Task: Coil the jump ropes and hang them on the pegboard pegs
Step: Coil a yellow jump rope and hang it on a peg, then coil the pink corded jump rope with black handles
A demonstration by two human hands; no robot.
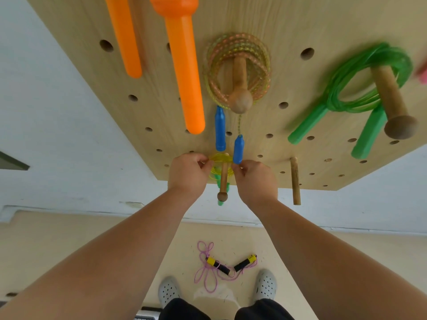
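Left hand pinches the yellow coil at nine o'clock, right hand at three, around a peg. It looks light, springy; best gripped across bunched loops.

The coil I hold is clear yellow with green handles. On the pale wood pegboard I see blue handles, a pink-and-yellow flecked rope, an all-green rope and orange handles. The floor rope is pink with yellow-and-black handles.
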